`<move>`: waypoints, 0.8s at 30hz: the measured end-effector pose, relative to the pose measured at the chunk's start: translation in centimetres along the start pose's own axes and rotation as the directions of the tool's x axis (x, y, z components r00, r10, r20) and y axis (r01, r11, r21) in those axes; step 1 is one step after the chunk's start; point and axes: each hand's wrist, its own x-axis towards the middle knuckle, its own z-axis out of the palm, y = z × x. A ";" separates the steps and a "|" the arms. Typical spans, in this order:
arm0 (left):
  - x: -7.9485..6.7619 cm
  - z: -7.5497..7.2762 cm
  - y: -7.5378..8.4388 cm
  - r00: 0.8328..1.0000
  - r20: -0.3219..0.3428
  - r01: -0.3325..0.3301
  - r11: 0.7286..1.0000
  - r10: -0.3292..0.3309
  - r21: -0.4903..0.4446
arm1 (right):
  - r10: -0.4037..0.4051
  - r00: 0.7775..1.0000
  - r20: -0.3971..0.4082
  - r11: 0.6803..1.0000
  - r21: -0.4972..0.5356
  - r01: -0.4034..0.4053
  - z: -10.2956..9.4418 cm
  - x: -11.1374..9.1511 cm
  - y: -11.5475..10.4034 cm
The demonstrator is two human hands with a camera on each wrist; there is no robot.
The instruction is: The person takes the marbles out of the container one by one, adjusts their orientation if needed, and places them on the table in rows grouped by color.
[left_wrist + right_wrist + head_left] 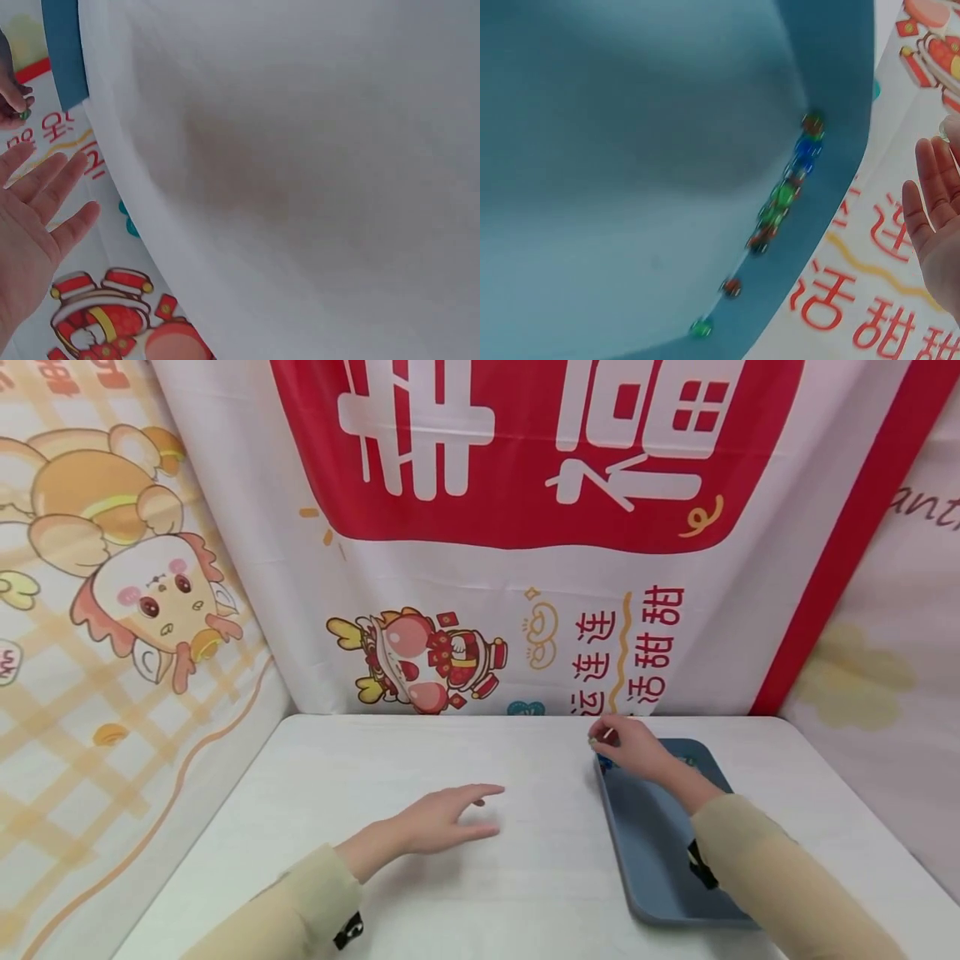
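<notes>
My right hand [633, 748] pinches a small greenish glass marble [592, 741] between thumb and fingertips, above the far left corner of a blue-grey tray [645, 843]. In the right wrist view, several glass marbles [784, 196] in green, blue and reddish brown lie in a line against the tray's far wall. My left hand [438, 820] hovers over the white table to the left of the tray, thumb and fingers spread, holding nothing. Its palm and fingers show in the left wrist view, where the right hand [10, 97] appears at the edge.
The white table [525, 893] extends left of the tray. Behind it hangs a red and white printed cloth [510, 568], and patterned cloths [112, 693] line both sides. The tray has raised walls.
</notes>
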 end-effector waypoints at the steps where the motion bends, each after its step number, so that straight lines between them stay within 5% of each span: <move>1: -0.3 -0.1 -0.3 1.000 -0.011 0.010 1.000 -0.010 -0.004 | 0.003 1.000 0.006 1.000 0.009 -0.003 0.2 0.2 -0.3; 14: -3.9 -1.3 -3.8 0.981 -0.127 0.144 0.989 -0.149 -0.045 | -0.025 0.998 0.063 0.996 0.085 0.020 4.6 3.1 -4.5; 24: -5.7 -2.0 -6.0 0.949 -0.219 0.217 0.974 -0.226 -0.064 | 0.054 0.993 0.104 0.982 0.174 -0.072 8.2 4.8 -7.4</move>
